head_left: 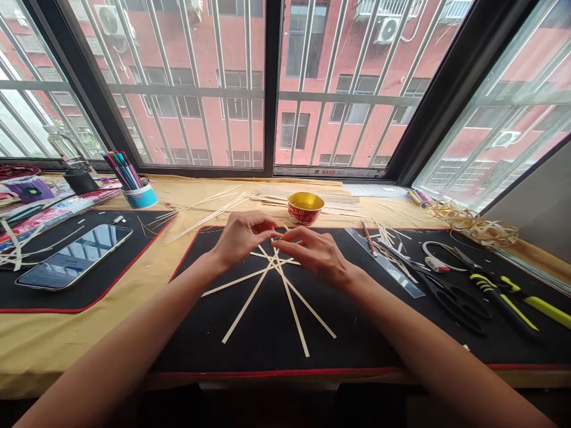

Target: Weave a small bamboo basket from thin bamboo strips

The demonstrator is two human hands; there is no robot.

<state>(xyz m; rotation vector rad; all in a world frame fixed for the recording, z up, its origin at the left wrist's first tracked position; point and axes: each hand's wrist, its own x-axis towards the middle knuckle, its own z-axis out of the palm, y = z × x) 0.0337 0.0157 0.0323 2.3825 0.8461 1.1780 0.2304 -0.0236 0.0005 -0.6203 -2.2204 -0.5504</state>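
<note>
Thin pale bamboo strips (246,315) cross one another at a shared centre and fan out like a star on the black mat. My left hand (241,238) is above the far side of this star, thumb and fingers pinched together on a strip end. Close against it, my right hand (319,255) also pinches there, with its fingertips nearly meeting the left ones. The held part is small and mostly hidden by the fingers. A red bowl with a gold inside (306,208) stands just beyond my hands.
At right on the mat (196,356) lie a clear ruler (392,270), black-handled pliers (455,300), yellow-black cutters (504,303) and short strip pieces. Coiled strips (482,229) rest by the window. To the left are a phone (75,255) and a pen cup (140,195).
</note>
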